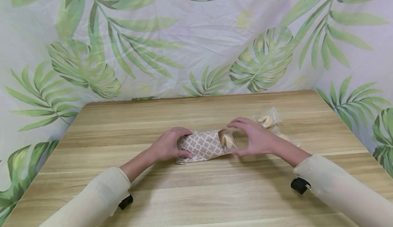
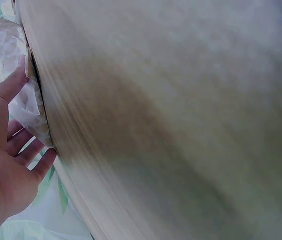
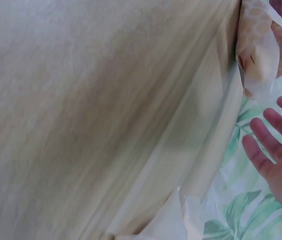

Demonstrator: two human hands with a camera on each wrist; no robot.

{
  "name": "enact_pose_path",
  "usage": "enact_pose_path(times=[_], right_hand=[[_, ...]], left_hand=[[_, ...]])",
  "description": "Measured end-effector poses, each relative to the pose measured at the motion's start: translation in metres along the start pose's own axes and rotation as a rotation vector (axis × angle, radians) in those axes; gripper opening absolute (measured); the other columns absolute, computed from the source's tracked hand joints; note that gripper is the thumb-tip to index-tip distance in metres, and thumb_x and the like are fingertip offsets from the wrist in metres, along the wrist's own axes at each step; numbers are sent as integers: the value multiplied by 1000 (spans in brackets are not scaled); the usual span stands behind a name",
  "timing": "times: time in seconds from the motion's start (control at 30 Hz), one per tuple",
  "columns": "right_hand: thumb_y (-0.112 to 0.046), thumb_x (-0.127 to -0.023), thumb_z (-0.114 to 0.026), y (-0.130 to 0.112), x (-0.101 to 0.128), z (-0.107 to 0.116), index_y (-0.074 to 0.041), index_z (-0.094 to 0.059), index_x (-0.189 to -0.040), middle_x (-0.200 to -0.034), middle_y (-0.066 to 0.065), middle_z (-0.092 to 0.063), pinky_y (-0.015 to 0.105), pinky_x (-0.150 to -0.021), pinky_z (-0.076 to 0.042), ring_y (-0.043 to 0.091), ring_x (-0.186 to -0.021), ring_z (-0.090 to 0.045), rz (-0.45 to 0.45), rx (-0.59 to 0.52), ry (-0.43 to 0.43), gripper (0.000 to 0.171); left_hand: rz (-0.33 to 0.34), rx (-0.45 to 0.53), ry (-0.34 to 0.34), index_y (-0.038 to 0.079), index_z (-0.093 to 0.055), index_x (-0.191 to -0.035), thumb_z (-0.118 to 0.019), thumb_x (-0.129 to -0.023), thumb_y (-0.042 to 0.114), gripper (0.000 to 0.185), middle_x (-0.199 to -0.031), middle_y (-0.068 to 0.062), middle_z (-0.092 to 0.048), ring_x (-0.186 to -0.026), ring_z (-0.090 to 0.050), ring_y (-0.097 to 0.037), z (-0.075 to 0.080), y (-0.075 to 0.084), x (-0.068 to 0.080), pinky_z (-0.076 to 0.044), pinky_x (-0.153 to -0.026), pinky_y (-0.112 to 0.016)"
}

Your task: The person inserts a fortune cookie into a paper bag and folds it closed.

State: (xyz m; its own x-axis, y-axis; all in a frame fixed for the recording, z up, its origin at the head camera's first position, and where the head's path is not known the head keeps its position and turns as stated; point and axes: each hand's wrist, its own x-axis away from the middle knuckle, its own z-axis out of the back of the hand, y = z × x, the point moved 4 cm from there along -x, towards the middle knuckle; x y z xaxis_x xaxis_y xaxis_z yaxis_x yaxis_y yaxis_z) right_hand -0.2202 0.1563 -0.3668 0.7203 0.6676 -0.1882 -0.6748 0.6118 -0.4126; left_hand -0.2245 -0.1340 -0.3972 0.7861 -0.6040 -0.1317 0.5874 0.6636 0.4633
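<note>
The tabletop (image 1: 196, 196) runs in bare wood grain from its slanting left edge to the left hand (image 1: 165, 145), whose thumb and fingers grip a tan-and-white quatrefoil-print paper bag (image 1: 204, 146) at its left end. The bag lies on its side near the middle, well apart from the far edge, its mouth facing right. In that mouth sits a clear-wrapped fortune cookie (image 1: 228, 141), partly sticking out. Just right of it, the right hand (image 1: 256, 139) is spread, thumb and fingers apart around the cookie; whether the thumb touches the wrapper I cannot tell. Beyond that hand lies a second wrapped cookie (image 1: 265, 121); a third packet (image 1: 283, 137) shows partly behind the right forearm. Wood extends from there to the right edge.
</note>
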Motion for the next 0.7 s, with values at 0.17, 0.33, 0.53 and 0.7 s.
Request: enact_pose_path(times=[0.17, 0.33, 0.53, 0.7], right_hand=[[-35, -70, -91, 7, 3, 3, 5, -60, -135, -123, 13, -65, 51, -92, -56, 32, -112, -63, -33, -32, -12, 82], [-33, -68, -93, 11, 3, 3, 6, -63, -131, -114, 11, -71, 53, -94, -54, 30, -108, -65, -45, -90, -17, 80], [-33, -70, -95, 14, 1, -1, 4, -67, -127, -109, 8, -75, 44, -78, -55, 26, -100, -67, -48, -169, -5, 74], [-24, -75, -93, 14, -1, -1, 7, -65, -129, -110, 10, -75, 38, -71, -54, 31, -98, -66, -44, -253, -10, 69]], left_hand=[[-4, 1, 12, -2, -65, -132, -96, -72, 36, 78, -132, -17, -68, -129, -59, -36, 0, -1, 0, -45, -112, -50], [-1, 10, 19, -2, -66, -132, -96, -73, 36, 77, -132, -16, -68, -129, -59, -35, 0, -1, 1, -46, -111, -49], [-2, 14, 24, -2, -66, -132, -96, -73, 35, 76, -132, -16, -68, -128, -60, -35, -1, -1, 2, -46, -111, -49], [-6, 17, 25, -3, -66, -132, -96, -72, 35, 77, -131, -17, -68, -129, -59, -36, -1, -1, 1, -46, -112, -50]])
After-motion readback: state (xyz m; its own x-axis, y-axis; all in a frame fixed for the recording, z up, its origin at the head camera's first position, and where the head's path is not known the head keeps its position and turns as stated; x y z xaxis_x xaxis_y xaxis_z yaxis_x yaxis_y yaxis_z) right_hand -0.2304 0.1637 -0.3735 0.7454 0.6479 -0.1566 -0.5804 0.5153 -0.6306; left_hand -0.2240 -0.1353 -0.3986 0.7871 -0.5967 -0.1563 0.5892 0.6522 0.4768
